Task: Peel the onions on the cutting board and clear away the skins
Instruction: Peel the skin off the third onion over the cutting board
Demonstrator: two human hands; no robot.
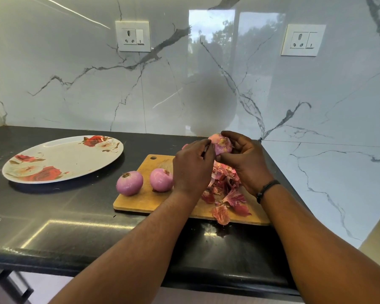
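Right hand [242, 160] cups an onion [222, 144] above the far side of the cutting board [140, 201], fingers curled round it; left hand [192, 167] pinches at its skin, likely stripping a layer so scraps drop onto the skin pile [225, 194] below. Two peeled onions [130, 183] sit at the board's left end, one on the edge. Flowered plate [59, 159] lies well apart left, open counter [53, 216] between. One skin overhangs the board's near edge.

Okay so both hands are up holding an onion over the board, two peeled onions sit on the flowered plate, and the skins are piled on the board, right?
Not quite. The head view shows the two peeled onions on the cutting board, not the flowered plate. The rest holds: both hands hold an onion above the board, skins piled there.
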